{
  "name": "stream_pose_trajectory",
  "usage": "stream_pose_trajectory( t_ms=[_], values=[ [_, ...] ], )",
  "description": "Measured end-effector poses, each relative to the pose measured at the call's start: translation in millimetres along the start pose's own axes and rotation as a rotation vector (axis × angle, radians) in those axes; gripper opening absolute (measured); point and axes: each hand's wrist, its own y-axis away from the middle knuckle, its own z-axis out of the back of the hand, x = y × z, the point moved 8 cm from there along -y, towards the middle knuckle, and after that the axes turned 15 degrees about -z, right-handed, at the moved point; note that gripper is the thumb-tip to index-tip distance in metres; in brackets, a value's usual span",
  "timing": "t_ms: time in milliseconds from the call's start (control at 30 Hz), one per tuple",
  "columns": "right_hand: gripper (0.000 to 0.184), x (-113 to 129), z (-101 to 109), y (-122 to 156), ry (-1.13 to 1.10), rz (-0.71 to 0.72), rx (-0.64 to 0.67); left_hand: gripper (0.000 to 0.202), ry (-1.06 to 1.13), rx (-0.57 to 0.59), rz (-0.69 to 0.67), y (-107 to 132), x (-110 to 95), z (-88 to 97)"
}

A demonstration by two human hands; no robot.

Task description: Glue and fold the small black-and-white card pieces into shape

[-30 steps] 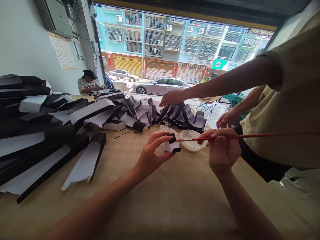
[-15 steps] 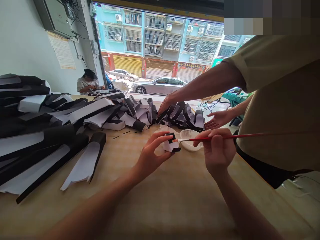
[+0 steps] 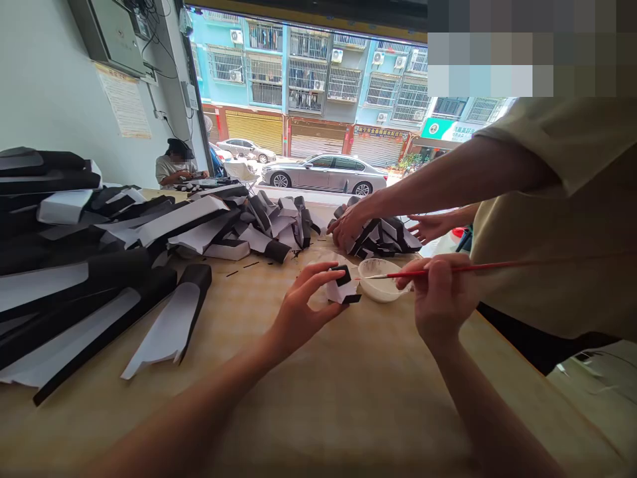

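Observation:
Between the thumb and fingers of my left hand point(image 3: 303, 302) is a small folded paper piece point(image 3: 339, 288), black on one side and white on the other. My right hand point(image 3: 440, 302) is closed around the red handle of a thin paintbrush point(image 3: 405, 273). The brush points left, its tip just right of the paper piece and apart from it. Below the brush stands a white bowl point(image 3: 381, 289), partly covered by the brush and my right fingers.
Black-and-white folded paper pieces point(image 3: 184, 219) pile up along the table's left and back. A co-worker's hand point(image 3: 351, 226) touches another pile point(image 3: 383, 238) behind the bowl; that body fills the right side. Another person point(image 3: 174, 162) sits at the far left. One long paper piece point(image 3: 169, 325) lies nearer.
My right hand has drawn the brush to the right, taking its tip off the paper piece. The co-worker's arm and the back pile have shifted right. My left hand is nearly still.

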Motion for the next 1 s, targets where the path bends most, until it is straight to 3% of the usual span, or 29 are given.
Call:
stream_pose_trajectory(
  t_ms=[100,333,500,633,733,833,900,1000],
  values=[
    [0.019,-1.6,1.5,-0.2,-0.039,-0.055,-0.072,0.043,-0.001,0.002,-0.006,-0.7,-0.7,-0.4],
    [0.023,-16.6,-12.6,7.0,-0.004,-0.186,0.002,0.042,-0.011,0.004,-0.01,-1.6,-2.5,0.3],
    [0.023,-14.2,-10.7,5.6,0.062,-0.138,-0.01,0.042,-0.008,0.002,0.001,-0.3,-0.2,0.1],
    [0.026,-6.0,4.1,-5.3,0.046,-0.075,-0.11,0.043,0.006,-0.011,0.006,1.2,1.8,1.5],
    [0.029,-6.5,34.0,-23.7,0.05,-0.069,-0.242,0.043,0.016,-0.012,0.011,1.2,2.0,1.6],
    [0.033,-24.1,67.8,-49.1,0.39,-0.21,-0.296,0.043,0.026,-0.012,0.01,0.2,1.1,0.9],
    [0.034,-57.8,78.3,-61.5,0.879,-0.468,-0.095,0.043,0.031,-0.015,0.007,-0.5,0.4,0.5],
    [0.031,-97.1,93.9,-59.4,1.122,-0.701,0.136,0.042,0.034,-0.018,0.004,-1.2,-0.3,0.1]
  ],
)
